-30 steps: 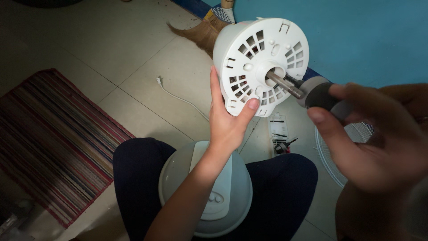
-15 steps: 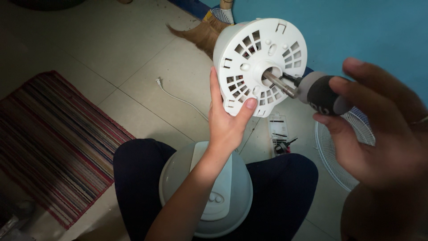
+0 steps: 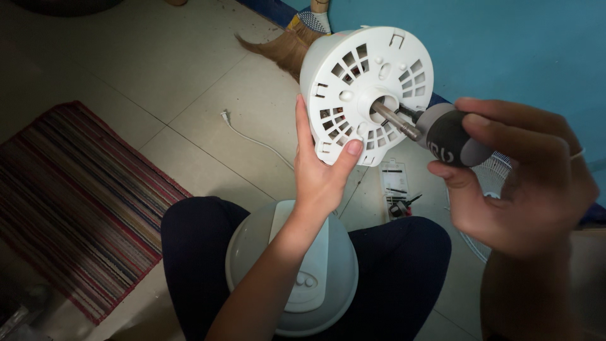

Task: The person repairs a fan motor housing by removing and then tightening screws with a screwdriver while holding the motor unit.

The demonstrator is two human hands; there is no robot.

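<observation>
Down on the tiled floor (image 3: 158,69) a person sits with a round pale fan base (image 3: 293,271) resting across dark-trousered legs (image 3: 404,271); the base fills most of the lap, and the left forearm crosses over it and hides its middle. Off to the person's left a striped rug (image 3: 69,196) lies flat on the tiles, well apart from the work. A teal wall (image 3: 517,44) rises behind, and a straw broom (image 3: 287,44) lies at its foot, partly hidden by the raised housing. A white cord with its plug (image 3: 243,129) trails over the tiles between rug and lap.

Held up in front of the wall is a white round motor housing (image 3: 360,82), its slotted face turned toward the camera and tilted a little. The left hand (image 3: 322,173) grips it from below, thumb pressed against the lower front rim and fingers curled around behind, out of sight. The right hand (image 3: 524,183) is curled loosely around the dark rounded handle of a screwdriver (image 3: 445,136), thumb beneath and fingers over the top; its metal shaft runs into the hole at the centre of the housing. Behind that hand a bit of wire fan guard (image 3: 499,167) shows on the floor, mostly covered. Between the knees and the wall a small clear packet (image 3: 394,183) lies beside some small dark parts (image 3: 404,205), too small to tell what they are.
</observation>
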